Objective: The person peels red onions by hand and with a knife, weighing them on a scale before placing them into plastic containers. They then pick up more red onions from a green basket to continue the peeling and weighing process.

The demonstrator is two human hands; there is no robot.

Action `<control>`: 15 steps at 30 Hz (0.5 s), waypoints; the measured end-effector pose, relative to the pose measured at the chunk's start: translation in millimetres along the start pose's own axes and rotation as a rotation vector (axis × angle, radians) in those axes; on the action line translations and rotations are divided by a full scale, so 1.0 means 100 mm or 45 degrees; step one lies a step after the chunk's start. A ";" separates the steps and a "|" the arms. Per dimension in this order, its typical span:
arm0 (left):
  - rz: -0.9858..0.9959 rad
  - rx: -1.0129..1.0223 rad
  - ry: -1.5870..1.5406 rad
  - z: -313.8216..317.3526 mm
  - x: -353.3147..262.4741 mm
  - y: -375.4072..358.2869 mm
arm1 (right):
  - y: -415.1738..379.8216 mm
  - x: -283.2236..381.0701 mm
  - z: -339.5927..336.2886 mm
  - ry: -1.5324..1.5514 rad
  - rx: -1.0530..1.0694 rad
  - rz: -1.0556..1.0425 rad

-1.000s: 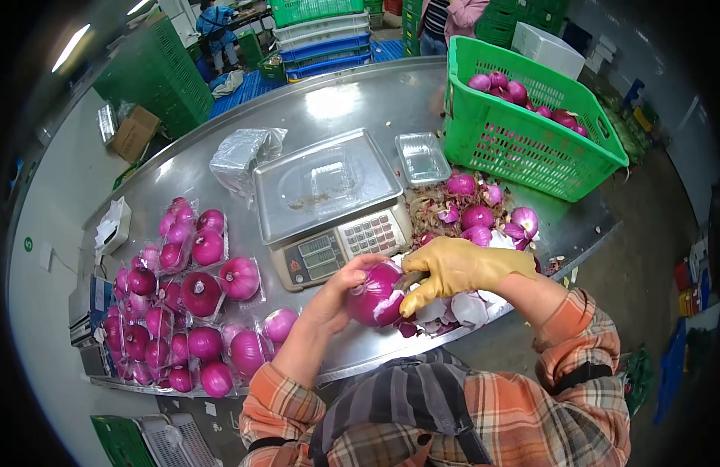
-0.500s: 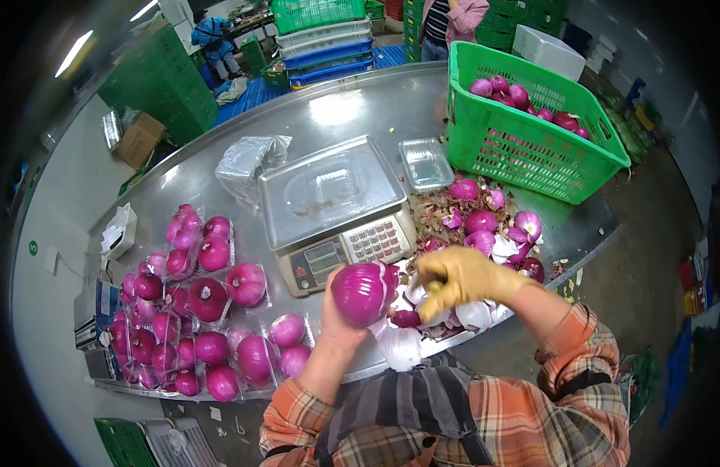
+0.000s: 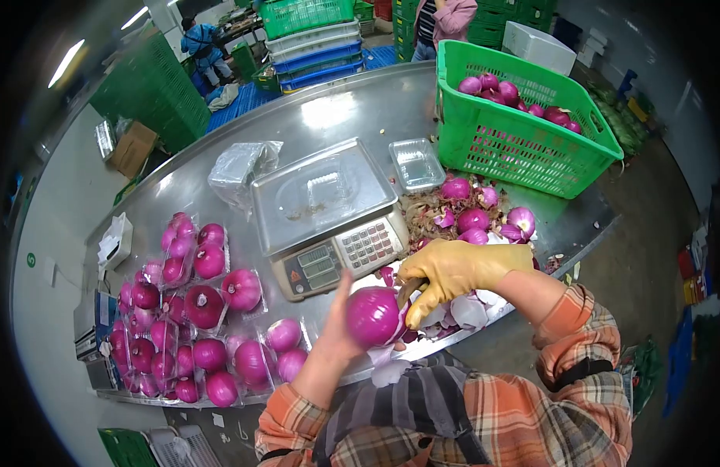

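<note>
My bare left hand (image 3: pixel 333 331) is wrapped round a large red onion (image 3: pixel 373 315), holding it above the front edge of the steel table. A loose flap of pale skin (image 3: pixel 389 372) hangs under the onion. My right hand (image 3: pixel 457 271), in a yellow rubber glove, is closed at the onion's right side, thumb and fingers close together. A small brownish piece shows between them, but I cannot tell what it is. Peeled skins (image 3: pixel 465 313) lie on the table beneath the glove. Several unpeeled onions (image 3: pixel 472 220) sit just beyond, among dry brown scraps.
A scale (image 3: pixel 329 202) stands mid-table, with a clear plastic tray (image 3: pixel 416 165) beside it and a wrapped stack of trays (image 3: pixel 241 173) behind. Packed onions (image 3: pixel 210 353) fill the left end. A green crate (image 3: pixel 523 140) of onions stands at the back right. Two people are in the background.
My gloved right hand has moved left and closed in against the onion. The onion has turned in my left hand and sits slightly lower. The whole view has shifted a little.
</note>
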State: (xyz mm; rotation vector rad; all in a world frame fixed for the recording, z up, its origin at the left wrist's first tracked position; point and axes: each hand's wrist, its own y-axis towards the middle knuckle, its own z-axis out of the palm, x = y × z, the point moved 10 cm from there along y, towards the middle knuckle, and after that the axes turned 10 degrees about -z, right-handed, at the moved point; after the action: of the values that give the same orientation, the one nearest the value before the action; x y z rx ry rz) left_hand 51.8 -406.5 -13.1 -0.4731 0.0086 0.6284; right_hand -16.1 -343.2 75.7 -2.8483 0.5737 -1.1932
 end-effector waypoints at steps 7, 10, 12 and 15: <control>0.225 0.250 0.232 0.05 -0.15 0.02 | -0.10 -0.15 -0.11 0.005 -0.105 0.073; 0.026 0.301 0.114 0.24 0.00 0.07 | -0.09 -0.17 -0.15 0.088 -0.209 0.021; 0.003 0.314 -0.009 0.25 0.01 0.11 | -0.11 -0.15 -0.19 0.132 -0.273 -0.011; 0.048 0.238 0.164 0.18 -0.09 0.13 | -0.13 -0.16 -0.25 0.031 -0.279 0.054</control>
State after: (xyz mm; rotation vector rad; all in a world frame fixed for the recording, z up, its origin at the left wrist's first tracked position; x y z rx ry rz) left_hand 35.1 -394.7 -1.1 -0.3327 0.1970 0.6271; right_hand -39.7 -322.7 84.3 -2.9831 0.8100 -1.2320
